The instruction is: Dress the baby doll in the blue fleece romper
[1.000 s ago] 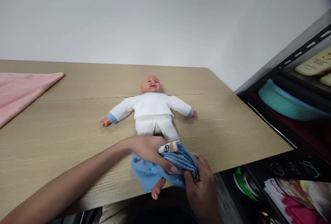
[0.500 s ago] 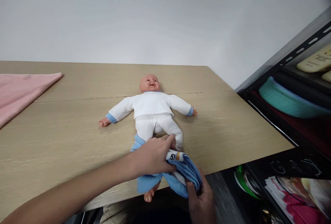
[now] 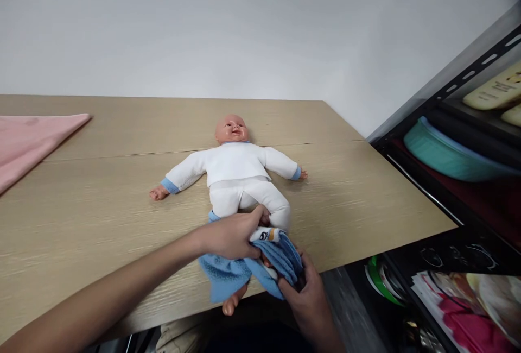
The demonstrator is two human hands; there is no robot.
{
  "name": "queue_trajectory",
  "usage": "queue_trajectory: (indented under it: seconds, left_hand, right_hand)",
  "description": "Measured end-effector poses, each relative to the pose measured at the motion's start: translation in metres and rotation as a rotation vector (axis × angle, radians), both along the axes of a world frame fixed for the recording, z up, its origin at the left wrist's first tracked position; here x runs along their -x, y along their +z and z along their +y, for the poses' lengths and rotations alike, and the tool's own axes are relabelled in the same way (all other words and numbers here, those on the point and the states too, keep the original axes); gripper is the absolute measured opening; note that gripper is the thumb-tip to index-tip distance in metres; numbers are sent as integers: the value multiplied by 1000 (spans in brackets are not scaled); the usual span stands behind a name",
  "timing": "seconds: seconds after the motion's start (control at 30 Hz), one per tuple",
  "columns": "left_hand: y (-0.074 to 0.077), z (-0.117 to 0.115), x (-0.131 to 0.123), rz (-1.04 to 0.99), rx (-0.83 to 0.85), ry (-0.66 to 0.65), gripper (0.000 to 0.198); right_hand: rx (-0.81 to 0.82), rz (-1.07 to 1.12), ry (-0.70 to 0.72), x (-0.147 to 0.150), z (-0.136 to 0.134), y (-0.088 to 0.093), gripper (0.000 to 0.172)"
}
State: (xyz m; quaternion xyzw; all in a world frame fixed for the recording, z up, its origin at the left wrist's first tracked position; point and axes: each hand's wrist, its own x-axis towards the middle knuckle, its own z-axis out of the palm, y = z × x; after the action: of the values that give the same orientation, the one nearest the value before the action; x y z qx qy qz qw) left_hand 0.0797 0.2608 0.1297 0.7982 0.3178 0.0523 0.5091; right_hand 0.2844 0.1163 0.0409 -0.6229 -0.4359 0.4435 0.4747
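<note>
Doll: one, face up on the counter (image 3: 350, 201), its white outfit (image 3: 236, 163) cuffed in blue, its legs toward the person and one foot (image 3: 234, 301) at the near edge.
Blue garment: one, apparently trousers (image 3: 228, 274); spread around the leg on the left of the view, gathered in folds around the foot of the other; a white printed label (image 3: 264, 234) shows at the folds.
Left hand (image 3: 232, 236): fingers bent closely round the doll's lower leg, thumb against the blue folds; the fingertips' far side is hidden.
Right hand (image 3: 307, 298): thumb and fingers pinched together on the gathered folds.
Just changed: over the last second the leg on the right has bent at the knee, with the left hand shifted from across the cloth to that leg; toes (image 3: 265, 260) now show beside the folds; that leg seems only partly inside, while the other foot is already through.
Count: two hands; one doll; one blue garment; two feet showing, one only in part; one pink cloth (image 3: 36, 138) at far left; one teal basin (image 3: 443, 152) and two cream bottles (image 3: 494, 92), partly cut off, on the shelving (image 3: 459, 82).
</note>
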Motion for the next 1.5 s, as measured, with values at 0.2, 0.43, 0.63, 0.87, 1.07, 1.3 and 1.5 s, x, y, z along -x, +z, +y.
queue_trajectory:
  seconds: [0.2,0.43,0.63,0.87,1.07,1.3,1.5]
  left_hand:
    - [3,3,3,-110,45,-23,56]
    - [5,19,11,-181,-51,-165,22]
    - [4,29,15,-340,107,-187,27]
    - [7,25,10,-278,55,-136,47]
    - [33,18,23,-18,-243,84,45]
    - [42,27,31,60,-309,309,40]
    - [35,25,37,183,-426,412,54]
  right_hand:
    - [-124,-64,-35,6,2,3,61]
    - [-236,-250,50,-16,14,-4,27]
    - [-414,-13,257,-32,51,18,58]
    - [-186,-17,760,-72,106,55,52]
    - [-75,45,631,-68,136,45,49]
    - [-243,-206,753,-44,170,66,26]
    - [-182,-145,638,-18,200,68,27]
